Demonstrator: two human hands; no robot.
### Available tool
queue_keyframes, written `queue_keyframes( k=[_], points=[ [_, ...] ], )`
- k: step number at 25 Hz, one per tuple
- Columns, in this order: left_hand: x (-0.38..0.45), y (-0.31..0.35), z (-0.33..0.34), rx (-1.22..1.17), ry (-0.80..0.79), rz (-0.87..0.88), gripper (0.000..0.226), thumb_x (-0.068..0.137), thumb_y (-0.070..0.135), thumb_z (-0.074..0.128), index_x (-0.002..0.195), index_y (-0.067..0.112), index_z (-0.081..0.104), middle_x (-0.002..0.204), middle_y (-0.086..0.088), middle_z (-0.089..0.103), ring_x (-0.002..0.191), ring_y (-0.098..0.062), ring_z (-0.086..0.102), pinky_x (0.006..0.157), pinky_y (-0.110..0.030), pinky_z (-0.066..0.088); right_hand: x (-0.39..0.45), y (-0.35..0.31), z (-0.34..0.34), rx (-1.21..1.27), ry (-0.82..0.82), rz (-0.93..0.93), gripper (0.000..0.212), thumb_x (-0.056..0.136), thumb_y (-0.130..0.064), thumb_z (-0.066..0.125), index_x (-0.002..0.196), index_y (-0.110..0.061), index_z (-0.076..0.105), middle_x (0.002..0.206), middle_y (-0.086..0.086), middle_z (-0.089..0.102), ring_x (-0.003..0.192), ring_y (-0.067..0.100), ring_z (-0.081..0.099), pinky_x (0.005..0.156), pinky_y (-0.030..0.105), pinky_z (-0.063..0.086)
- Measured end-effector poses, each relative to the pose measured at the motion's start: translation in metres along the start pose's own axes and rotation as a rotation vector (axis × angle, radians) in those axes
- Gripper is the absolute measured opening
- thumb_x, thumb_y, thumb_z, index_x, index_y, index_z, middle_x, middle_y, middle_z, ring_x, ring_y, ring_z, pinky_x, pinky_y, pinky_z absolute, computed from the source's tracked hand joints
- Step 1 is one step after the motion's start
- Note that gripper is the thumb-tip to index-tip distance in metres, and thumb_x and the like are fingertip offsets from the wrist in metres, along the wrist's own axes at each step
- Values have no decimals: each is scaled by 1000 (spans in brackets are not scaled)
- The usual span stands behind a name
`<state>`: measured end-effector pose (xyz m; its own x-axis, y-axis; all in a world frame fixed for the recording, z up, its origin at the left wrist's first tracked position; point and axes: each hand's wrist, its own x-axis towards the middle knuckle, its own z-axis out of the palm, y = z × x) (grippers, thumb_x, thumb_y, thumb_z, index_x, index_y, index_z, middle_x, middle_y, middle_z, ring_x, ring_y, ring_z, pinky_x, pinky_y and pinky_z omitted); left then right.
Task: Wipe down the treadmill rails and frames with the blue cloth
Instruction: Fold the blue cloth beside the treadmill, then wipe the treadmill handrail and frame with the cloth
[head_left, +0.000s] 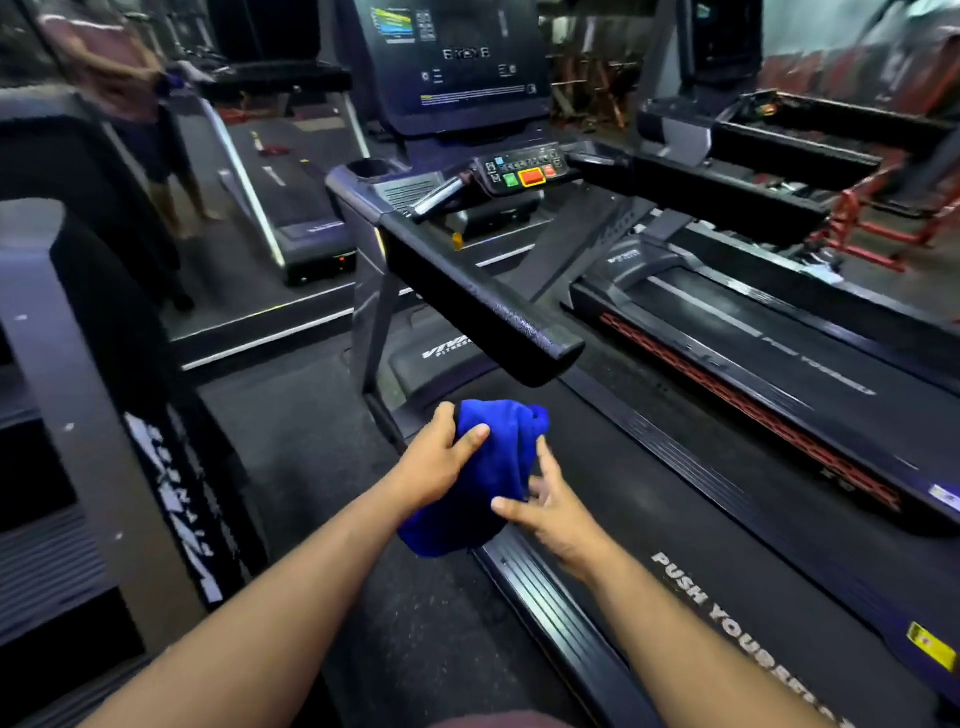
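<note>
A bunched blue cloth (498, 467) hangs in the air in front of me, just below the end of the treadmill's black left handrail (467, 291). My left hand (441, 462) grips its upper left side. My right hand (550, 512) touches its lower right side with fingers spread. Under the cloth runs the treadmill's ribbed left side rail (550, 597), beside the black belt (649, 493). The grey upright frame (374, 322) rises to the console (524, 171).
A second treadmill (753, 332) with red trim stands to the right. Another machine's grey frame (104, 415) is close on my left. A mirror (208, 156) ahead left reflects a standing person. Dark rubber floor (311, 441) lies between the machines.
</note>
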<state>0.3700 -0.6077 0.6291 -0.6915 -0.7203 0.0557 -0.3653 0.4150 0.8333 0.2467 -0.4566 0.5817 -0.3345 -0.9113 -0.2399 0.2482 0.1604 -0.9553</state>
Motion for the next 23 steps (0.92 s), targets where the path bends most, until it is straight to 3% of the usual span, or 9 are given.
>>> queue_keyframes(
  k=[3,5,7,9,12,14,17,19,23],
  points=[
    [19,-8,-12,-411,-93,-3,23,95,31,66,96,14,51,87,2,62,81,-10,56,76,-32,50,8,2,26,11,118,-95,102,82,7,73,152,-42,17,132,9,65,119,27,64,102,44,50],
    [23,-28,-20,-540,-344,-48,18,93,15,69,103,18,54,95,5,69,88,-9,64,75,-26,54,13,-3,33,70,348,-154,84,84,10,69,144,-37,35,114,16,72,105,31,69,97,49,53],
    [30,-51,-24,-441,-547,-128,24,86,9,75,102,16,58,98,0,74,90,-13,68,79,-37,59,14,-5,31,-27,547,-170,59,83,-2,75,125,-38,55,99,13,76,93,31,72,91,55,55],
    [41,-57,-21,-269,-480,-167,32,79,23,83,99,15,58,88,-5,73,80,-17,68,81,-51,58,8,-5,25,-207,675,-136,37,78,-17,81,105,-38,66,91,3,77,87,24,73,86,49,58],
    [53,-29,-21,-75,-290,-38,63,74,40,84,122,28,45,70,3,55,60,-11,53,61,-32,48,-6,-21,20,-402,785,-199,20,77,-26,84,87,-33,68,79,-9,73,68,7,62,68,28,50],
    [61,-4,-31,29,-375,182,76,67,42,88,131,30,49,83,6,62,76,-10,60,72,-29,49,-12,-45,17,-485,821,-321,18,80,-30,82,86,-30,65,76,-9,69,62,9,58,61,30,47],
    [80,38,-53,348,-246,501,38,72,53,77,101,29,70,90,10,67,90,-15,64,78,-35,52,-5,-91,12,-545,896,-510,21,84,-33,77,92,-31,57,80,-12,67,69,10,60,65,31,48],
    [102,59,-60,412,-48,633,42,78,65,61,91,25,69,92,5,60,90,-19,58,74,-36,48,14,-125,7,-554,959,-629,23,88,-28,72,104,-28,55,96,-11,65,87,9,62,79,30,49],
    [163,80,-54,660,-53,559,49,90,65,47,96,19,63,115,-2,54,112,-26,49,85,-44,40,64,-162,7,-914,1052,-378,54,91,-35,61,139,-20,42,144,5,43,134,27,39,109,57,34]
  ],
)
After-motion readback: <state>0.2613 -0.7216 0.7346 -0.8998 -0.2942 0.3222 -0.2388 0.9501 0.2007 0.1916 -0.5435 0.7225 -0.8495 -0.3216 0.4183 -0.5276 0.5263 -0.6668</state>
